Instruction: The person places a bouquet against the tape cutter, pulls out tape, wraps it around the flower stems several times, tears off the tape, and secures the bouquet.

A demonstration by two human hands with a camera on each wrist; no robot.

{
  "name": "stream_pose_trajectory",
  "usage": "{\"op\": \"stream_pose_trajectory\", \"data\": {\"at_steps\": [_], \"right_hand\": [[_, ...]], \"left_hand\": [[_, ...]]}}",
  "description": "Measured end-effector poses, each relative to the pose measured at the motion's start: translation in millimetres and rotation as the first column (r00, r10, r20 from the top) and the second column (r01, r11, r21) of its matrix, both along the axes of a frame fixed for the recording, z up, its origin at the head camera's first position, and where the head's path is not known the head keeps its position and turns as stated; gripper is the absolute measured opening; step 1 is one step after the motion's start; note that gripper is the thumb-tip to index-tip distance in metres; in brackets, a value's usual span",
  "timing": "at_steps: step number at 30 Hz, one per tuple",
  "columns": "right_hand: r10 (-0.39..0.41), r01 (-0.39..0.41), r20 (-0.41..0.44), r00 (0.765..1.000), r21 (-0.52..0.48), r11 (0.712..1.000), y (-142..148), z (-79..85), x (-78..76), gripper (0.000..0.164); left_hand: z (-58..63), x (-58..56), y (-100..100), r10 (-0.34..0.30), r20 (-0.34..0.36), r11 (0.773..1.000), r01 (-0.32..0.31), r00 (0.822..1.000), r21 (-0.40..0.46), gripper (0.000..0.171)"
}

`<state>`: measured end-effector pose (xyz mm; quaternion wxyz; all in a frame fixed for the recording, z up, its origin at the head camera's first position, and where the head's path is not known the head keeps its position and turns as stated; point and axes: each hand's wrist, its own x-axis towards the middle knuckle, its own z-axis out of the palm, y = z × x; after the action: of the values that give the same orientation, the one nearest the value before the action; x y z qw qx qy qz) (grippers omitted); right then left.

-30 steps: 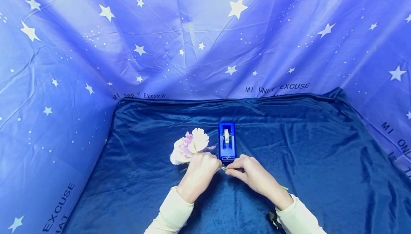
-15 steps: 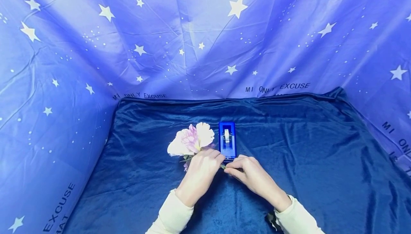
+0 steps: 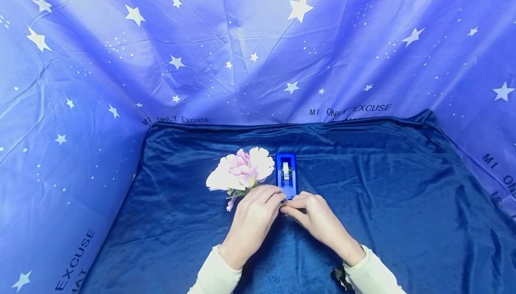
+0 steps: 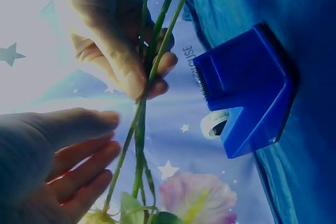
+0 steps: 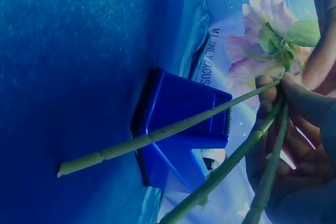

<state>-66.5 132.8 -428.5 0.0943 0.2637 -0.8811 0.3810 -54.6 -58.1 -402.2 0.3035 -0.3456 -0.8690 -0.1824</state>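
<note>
My right hand pinches a bunch of green flower stems between thumb and fingers. Pale pink and white flowers, with green leaves, spread from the bunch on the left. In the left wrist view, my left hand is beside the stems below the pinch, its fingers extended and its thumb apart from them. Right behind the hands stands a blue tape dispenser, its serrated cutter edge toward me. A small roll of tape sits in it. From the head view, the hands cover most of the stems.
Dark blue velvety cloth covers the table. A purple-blue star-printed curtain rises at the back and sides. Something small and black shows beside the right sleeve.
The flowers have shifted away from me and slightly right, turning to show more petals and leaves. My left hand has loosened from a curled grip to extended fingers. The right hand barely moves.
</note>
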Motion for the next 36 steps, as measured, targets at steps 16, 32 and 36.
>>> {"op": "stream_pose_trajectory", "data": {"at_steps": [16,32,36], "right_hand": [[-0.059,0.065,0.050,0.997,-0.130,0.989,-1.7,0.0,-1.3,0.009],[-0.112,0.136,0.098,0.989,-0.287,0.948,-8.9,-1.1,-1.3,0.009],[-0.132,0.152,0.083,0.988,-0.297,0.943,-6.5,-1.5,-2.6,0.009]], "left_hand": [[-20.8,11.0,-0.3,0.046,0.098,0.972,-0.067,0.994,0.226,0.012],[-51.1,0.9,21.9,-0.012,0.365,0.968,-0.080,0.931,0.236,0.018],[-50.3,-0.9,25.2,-0.020,0.367,0.969,-0.072,0.930,0.236,0.014]]}}
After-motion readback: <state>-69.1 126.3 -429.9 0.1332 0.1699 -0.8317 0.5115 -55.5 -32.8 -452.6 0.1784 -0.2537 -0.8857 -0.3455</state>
